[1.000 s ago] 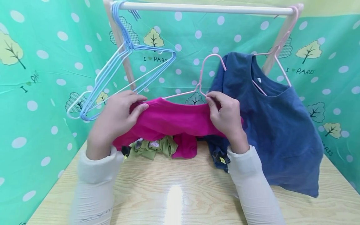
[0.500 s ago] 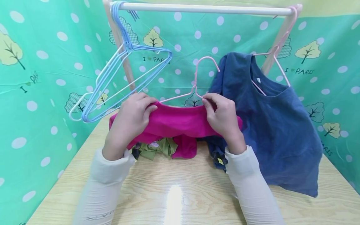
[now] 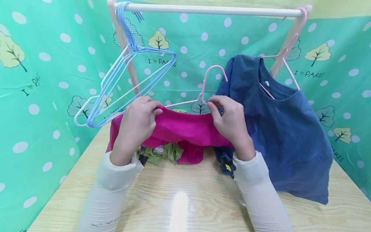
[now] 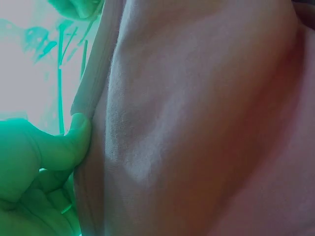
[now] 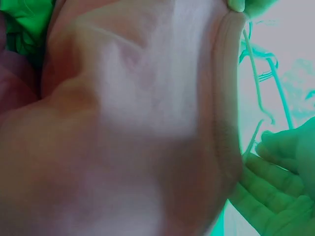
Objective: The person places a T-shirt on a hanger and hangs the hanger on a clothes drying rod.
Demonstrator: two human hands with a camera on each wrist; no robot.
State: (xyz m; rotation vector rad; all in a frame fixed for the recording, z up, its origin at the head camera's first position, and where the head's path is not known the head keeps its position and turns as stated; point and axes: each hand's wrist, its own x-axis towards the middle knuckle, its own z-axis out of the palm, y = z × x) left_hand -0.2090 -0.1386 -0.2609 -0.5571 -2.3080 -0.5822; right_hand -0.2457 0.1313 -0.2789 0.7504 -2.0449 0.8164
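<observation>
A magenta shirt (image 3: 185,127) is stretched between both hands in the head view, its neckline edge uppermost. My left hand (image 3: 137,120) pinches the neckline's left part, and in the left wrist view its thumb (image 4: 74,140) presses on the cloth edge. A pink hanger (image 3: 204,82) rises behind the neckline, hook up and leaning right; its lower part is hidden by the shirt. My right hand (image 3: 230,117) pinches the hanger's right arm just below the hook, at the neckline. In the right wrist view its fingers (image 5: 270,184) lie behind the collar edge.
A rack's white bar (image 3: 211,9) spans the back. Several blue and white hangers (image 3: 131,51) hang at its left. A navy shirt (image 3: 290,135) on a pink hanger hangs at its right, close to the right forearm. Olive cloth (image 3: 162,153) lies on the wooden table (image 3: 156,196).
My left hand has moved right along the neckline, then held there. The pink hanger's hook has sunk lower, and my right hand has shifted slightly left. The shirt hangs a little lower.
</observation>
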